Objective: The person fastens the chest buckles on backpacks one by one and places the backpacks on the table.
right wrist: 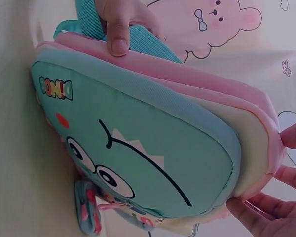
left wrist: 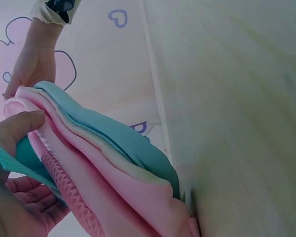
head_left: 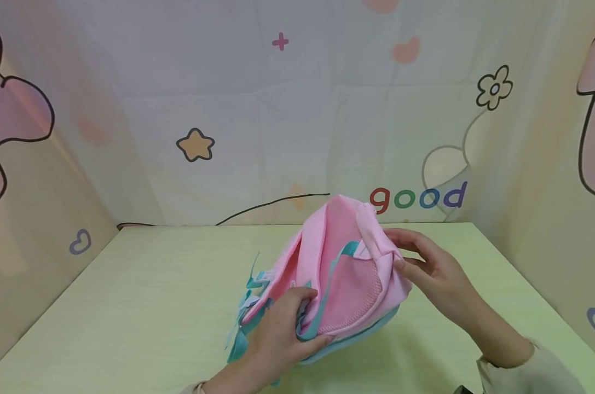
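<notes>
A small pink and teal backpack (head_left: 353, 298) is held tilted over the table, its pink mesh back toward the head view. My left hand (head_left: 282, 328) grips its near left edge, thumb on the pink rim and fingers behind the straps. At the opposite end, my right hand (head_left: 440, 279) pinches the pink corner between thumb and fingers. A pink shoulder strap (head_left: 312, 246) and a thin teal strap (head_left: 327, 295) run across the back. The right wrist view shows the teal front panel (right wrist: 187, 143) with a printed cartoon face and "DINO" lettering.
Loose teal straps and buckles (head_left: 260, 279) hang at the bag's left side. A small teal and red piece (right wrist: 86, 207) dangles below the front panel. The pale green table (head_left: 130, 306) is enclosed by printed cloth walls (head_left: 228, 98).
</notes>
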A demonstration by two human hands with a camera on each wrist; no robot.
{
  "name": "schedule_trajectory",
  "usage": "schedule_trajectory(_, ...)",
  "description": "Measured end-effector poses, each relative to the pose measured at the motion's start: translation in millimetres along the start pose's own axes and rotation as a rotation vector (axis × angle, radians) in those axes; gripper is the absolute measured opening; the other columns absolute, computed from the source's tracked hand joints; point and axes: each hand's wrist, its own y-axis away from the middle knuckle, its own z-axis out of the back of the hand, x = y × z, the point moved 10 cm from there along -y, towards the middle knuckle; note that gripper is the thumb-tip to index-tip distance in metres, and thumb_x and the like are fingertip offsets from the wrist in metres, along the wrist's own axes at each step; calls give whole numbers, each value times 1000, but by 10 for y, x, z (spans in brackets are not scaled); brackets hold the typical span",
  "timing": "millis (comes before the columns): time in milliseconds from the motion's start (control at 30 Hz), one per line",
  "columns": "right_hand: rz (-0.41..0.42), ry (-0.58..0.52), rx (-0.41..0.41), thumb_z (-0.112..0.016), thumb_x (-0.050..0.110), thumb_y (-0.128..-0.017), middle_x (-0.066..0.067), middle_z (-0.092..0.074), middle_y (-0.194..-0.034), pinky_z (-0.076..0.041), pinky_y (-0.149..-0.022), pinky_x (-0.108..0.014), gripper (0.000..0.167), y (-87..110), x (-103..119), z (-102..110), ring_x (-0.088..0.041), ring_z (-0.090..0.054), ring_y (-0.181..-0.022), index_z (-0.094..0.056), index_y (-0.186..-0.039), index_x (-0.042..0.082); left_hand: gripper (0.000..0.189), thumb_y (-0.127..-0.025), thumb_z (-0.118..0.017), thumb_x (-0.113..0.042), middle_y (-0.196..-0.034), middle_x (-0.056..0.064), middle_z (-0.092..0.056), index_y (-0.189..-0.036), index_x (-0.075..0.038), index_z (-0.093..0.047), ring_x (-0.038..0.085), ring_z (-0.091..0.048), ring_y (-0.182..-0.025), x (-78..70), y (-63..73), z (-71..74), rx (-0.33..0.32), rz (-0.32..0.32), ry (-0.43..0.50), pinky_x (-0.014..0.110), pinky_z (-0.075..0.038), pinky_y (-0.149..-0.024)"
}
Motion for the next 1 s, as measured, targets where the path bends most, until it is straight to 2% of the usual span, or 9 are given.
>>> schedule_trajectory(133, -19, -34, 2, -54, 11, -97, 18, -52, -127, -49, -87, -10, 42, 66, -116, -29, 5, -51, -113, -47, -138, 10, 62, -73, -83, -36, -110, -3, -62, -121, -11, -53, 8, -57, -97, -25, 10, -13, 7, -18, -79, 26, -53, -84)
schedule_trajectory(233, -26, -58, -10, -53, 9, -97, 21, -51, -127, -49, -86, -10, 42, 121, -202, -47, 6, -51, -113, -46, -138, 8, 63, -72, -84, -34, -109, -2, -61, -121, -11, -52, 9, -57, -98, -36, 14, -28, 14, -31, -122, 26, -53, -85)
schedule_trajectory(433, -23, -93, -44, -52, 4, -96, 22, -52, -126, -50, -85, -10, 42, 244, -347, -68, 6, -51, -112, -45, -138, 4, 64, -72, -85, -29, -112, 1, -60, -121, -9, -50, 12, -58, -104, -11, 18, -94, 69, -31, -98, 30, -52, -93)
schedule_trajectory(667, -12, -115, -67, -50, -1, -96, 19, -55, -123, -50, -85, -10, 43, 396, -489, -67, 4, -53, -110, -43, -138, 0, 64, -70, -86, -21, -110, 3, -60, -119, -6, -49, 14, -58, -103, -62, 34, -156, 69, -88, -65, 28, -52, -92)
schedule_trajectory(900, -56, -125, -57, -50, -1, -96, 20, -56, -122, -50, -84, -10, 43, 510, -666, -115, 5, -54, -109, -43, -138, 0, 63, -73, -84, -23, -118, 3, -57, -121, -9, -47, 15, -57, -112, -35, 60, -267, 137, -53, -89, 30, -51, -97)
schedule_trajectory(1000, -61, -135, -49, -51, -2, -95, 20, -57, -122, -50, -83, -11, 44, 545, -723, -135, 6, -55, -109, -43, -138, 0, 62, -73, -84, -23, -121, 3, -56, -121, -10, -47, 15, -56, -114, -43, 66, -302, 155, -60, -107, 29, -50, -98)
